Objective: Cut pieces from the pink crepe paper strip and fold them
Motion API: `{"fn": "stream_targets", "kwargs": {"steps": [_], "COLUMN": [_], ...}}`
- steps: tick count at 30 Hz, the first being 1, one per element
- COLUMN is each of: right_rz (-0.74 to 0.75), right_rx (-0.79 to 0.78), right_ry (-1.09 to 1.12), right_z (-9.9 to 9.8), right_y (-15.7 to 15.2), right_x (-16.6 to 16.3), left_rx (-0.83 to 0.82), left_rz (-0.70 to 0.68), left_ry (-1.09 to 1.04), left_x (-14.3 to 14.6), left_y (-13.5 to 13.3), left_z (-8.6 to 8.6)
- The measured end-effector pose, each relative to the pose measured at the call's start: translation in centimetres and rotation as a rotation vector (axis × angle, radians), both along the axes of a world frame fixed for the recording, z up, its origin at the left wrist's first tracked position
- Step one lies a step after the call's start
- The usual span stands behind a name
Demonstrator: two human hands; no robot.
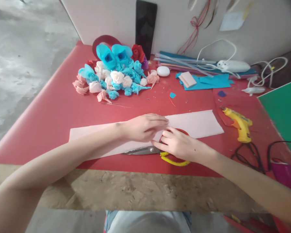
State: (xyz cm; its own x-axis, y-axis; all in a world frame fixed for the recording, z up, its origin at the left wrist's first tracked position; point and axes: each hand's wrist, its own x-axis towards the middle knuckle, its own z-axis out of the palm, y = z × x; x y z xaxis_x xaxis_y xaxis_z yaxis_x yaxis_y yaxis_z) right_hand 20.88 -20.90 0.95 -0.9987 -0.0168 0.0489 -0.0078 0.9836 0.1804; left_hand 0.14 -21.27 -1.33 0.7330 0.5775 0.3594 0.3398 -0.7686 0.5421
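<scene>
Under the pink paper strip (199, 124) and wide on every side of it, red table cover (50, 113). Beyond the strip, toward the wall, heaped paper flowers (113, 76) in blue, white, pink and red. Beyond its right end, blue paper sheets (208, 81). Pressed flat on the strip's middle, left hand (145, 127), palm down, fingers straight, gripping nothing. Just beside it at the strip's near edge, right hand (179, 144), fingers bent over the handles of the scissors (140, 150); actual grip impossible to tell. Off the strip's right end, yellow glue gun (240, 124).
</scene>
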Motion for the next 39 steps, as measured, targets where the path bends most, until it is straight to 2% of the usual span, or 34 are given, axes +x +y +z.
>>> {"fn": "stream_targets", "kwargs": {"steps": [6,10,14,20,28,39], "right_rz": [0.002,0.017,0.018,-0.027,-0.168,-0.115], "right_rx": [0.002,0.003,0.054,0.084,0.09,0.043], "right_ry": [-0.008,-0.023,-0.028,-0.049,-0.071,-0.045], "right_z": [0.4,0.6,0.6,-0.1,-1.0,-0.6], "right_y": [0.5,1.2,1.6,1.4,0.3,-0.4], "right_x": [1.4,3.2,4.7,5.6,6.9,3.5], "left_rx": [-0.035,-0.055,-0.016,0.111,0.138,0.171], "left_rz": [-0.034,-0.037,-0.074,-0.081,-0.083,-0.075], "left_ry": [0.076,0.113,0.147,0.243,0.25,0.203], "left_x": [-0.8,-1.5,-2.0,-2.3,-2.3,-2.2], "left_y": [-0.3,-1.0,-1.8,-2.4,-2.4,-2.4], "left_z": [1.9,2.4,2.0,0.5,0.2,-0.1]}}
